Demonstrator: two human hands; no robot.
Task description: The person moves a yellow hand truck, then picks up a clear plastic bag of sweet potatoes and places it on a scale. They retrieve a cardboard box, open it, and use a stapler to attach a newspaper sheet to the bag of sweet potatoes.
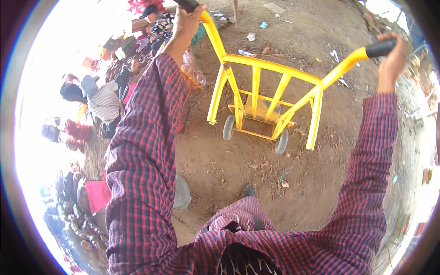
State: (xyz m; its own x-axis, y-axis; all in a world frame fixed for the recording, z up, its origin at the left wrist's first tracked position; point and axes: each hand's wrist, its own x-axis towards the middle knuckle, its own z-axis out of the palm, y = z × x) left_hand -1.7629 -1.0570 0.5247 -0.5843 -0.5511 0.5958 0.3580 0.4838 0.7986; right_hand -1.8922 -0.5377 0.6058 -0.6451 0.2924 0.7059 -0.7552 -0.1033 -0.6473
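A yellow metal hand truck (273, 70) stands tilted in front of me, its two black handle grips spread wide apart. My left hand (187, 22) is closed around the grip at the top left. Around the other grip, at the upper right, my right hand (393, 56) is wrapped, slightly blurred. Below the yellow bars are two small wheels (282, 141) on the dirt, with a flat base plate (263, 108) between and beyond them. Both my arms are stretched forward in checked sleeves.
People sit at the left, one in a dark cap (161, 27) near my left forearm, another in a striped top (105, 101). A pink object (98, 196) lies lower left. Litter and dry leaves dot the dirt ground (237, 165); a thin post (235, 15) stands ahead.
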